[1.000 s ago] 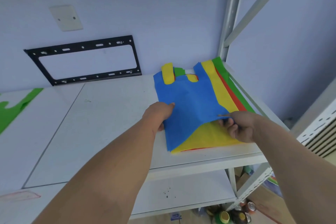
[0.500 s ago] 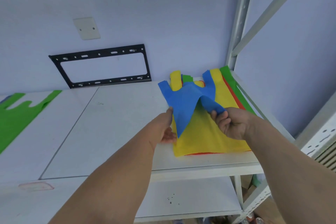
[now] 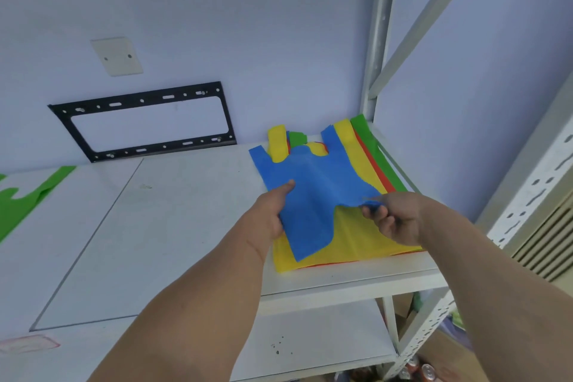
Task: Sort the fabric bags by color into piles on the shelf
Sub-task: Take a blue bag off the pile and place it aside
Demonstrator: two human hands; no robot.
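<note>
Far left, around 9 o'clock: a green bag (image 3: 29,195) lies flat on the shelf (image 3: 173,226), well apart from the rest, likely the green pile. At 11 o'clock on the wall, a black bracket (image 3: 145,121). Centre: left hand (image 3: 273,214) grips the left edge of the blue bag (image 3: 313,195), thumb on top, fingers underneath. The blue bag sits on top of the mixed stack (image 3: 356,236) (yellow, red, green layers) at the shelf's right end, by the upright post (image 3: 376,40). At 3 o'clock, right hand (image 3: 393,217) pinches the bag's lower right corner, partly lifted. Risks: thin fabric clings, so the yellow bag under it may drag along; a weak corner pinch may slip; pulling sideways may push the stack off the front edge.
</note>
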